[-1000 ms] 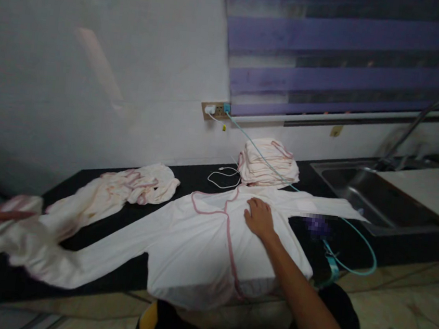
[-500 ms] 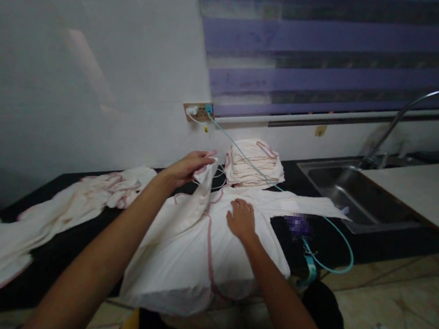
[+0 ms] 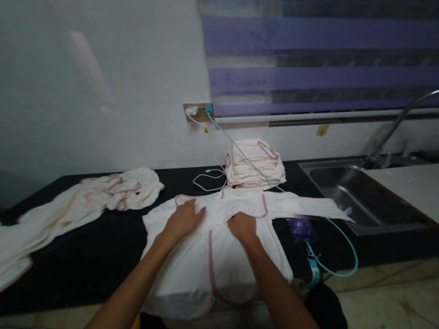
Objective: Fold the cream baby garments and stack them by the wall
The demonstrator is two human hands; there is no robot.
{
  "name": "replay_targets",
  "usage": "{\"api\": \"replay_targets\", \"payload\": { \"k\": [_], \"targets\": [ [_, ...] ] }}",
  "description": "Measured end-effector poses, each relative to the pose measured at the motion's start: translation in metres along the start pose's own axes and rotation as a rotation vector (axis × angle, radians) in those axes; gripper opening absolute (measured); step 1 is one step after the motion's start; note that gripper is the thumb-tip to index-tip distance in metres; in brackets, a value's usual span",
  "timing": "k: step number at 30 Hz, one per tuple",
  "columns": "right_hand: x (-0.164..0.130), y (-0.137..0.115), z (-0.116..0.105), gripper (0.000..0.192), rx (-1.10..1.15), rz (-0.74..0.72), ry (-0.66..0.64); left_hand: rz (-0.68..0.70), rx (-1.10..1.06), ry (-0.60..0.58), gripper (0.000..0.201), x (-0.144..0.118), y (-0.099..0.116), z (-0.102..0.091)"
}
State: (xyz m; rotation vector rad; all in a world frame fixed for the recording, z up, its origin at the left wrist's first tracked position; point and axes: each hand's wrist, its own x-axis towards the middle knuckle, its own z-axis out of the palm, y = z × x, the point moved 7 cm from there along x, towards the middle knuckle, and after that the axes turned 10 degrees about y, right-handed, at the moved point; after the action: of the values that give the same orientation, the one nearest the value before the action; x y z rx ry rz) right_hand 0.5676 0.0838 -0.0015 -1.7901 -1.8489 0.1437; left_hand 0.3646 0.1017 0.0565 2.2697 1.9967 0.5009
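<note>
black counter (image 3: 79, 233) | white pink-trimmed garment (image 3: 211, 247) spread at counter's front edge, one sleeve out toward sink (image 3: 360, 200) | folded stack (image 3: 256, 164) behind it | left hand (image 3: 183, 219) flat, palm down on garment, gripping nothing | right hand (image 3: 242, 224) pressed flat beside it, fingers loose

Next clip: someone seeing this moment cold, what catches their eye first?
Both hands press flat on a white garment with pink trim spread over the near edge of the dark counter, the left hand and right hand side by side. Just behind it sits a neat stack of folded garments, crossed by a teal cable from the wall socket. A loose heap of similar clothes trails off to the left.
</note>
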Motion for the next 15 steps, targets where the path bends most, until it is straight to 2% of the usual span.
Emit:
{"api": "replay_targets", "payload": {
  "k": [1,3,6,9,11,13,15],
  "targets": [
    [0.0,0.002,0.001,0.041,-0.004,0.024,0.006,-0.049,0.069,-0.029,0.065,-0.012,-0.025,0.009],
    [0.0,0.003,0.003,0.041,-0.013,0.029,0.037,-0.103,0.165,0.005,0.065,-0.029,-0.067,0.016],
    [-0.001,0.0,0.0,0.047,-0.035,-0.036,0.142,-0.077,0.218,0.072,0.064,-0.04,-0.109,0.019],
    [-0.003,-0.007,-0.003,0.054,-0.038,-0.123,0.23,0.024,0.256,0.096,0.066,-0.04,-0.128,0.021],
    [-0.004,-0.01,-0.005,0.056,-0.024,-0.143,0.244,0.042,0.281,0.103,0.07,-0.038,-0.135,0.024],
    [-0.002,-0.008,-0.007,0.051,0.019,-0.098,0.213,0.008,0.304,0.105,0.076,-0.037,-0.139,0.028],
    [0.001,-0.001,-0.01,0.04,0.094,0.011,0.187,-0.037,0.317,0.097,0.081,-0.037,-0.14,0.032]
  ]
}}
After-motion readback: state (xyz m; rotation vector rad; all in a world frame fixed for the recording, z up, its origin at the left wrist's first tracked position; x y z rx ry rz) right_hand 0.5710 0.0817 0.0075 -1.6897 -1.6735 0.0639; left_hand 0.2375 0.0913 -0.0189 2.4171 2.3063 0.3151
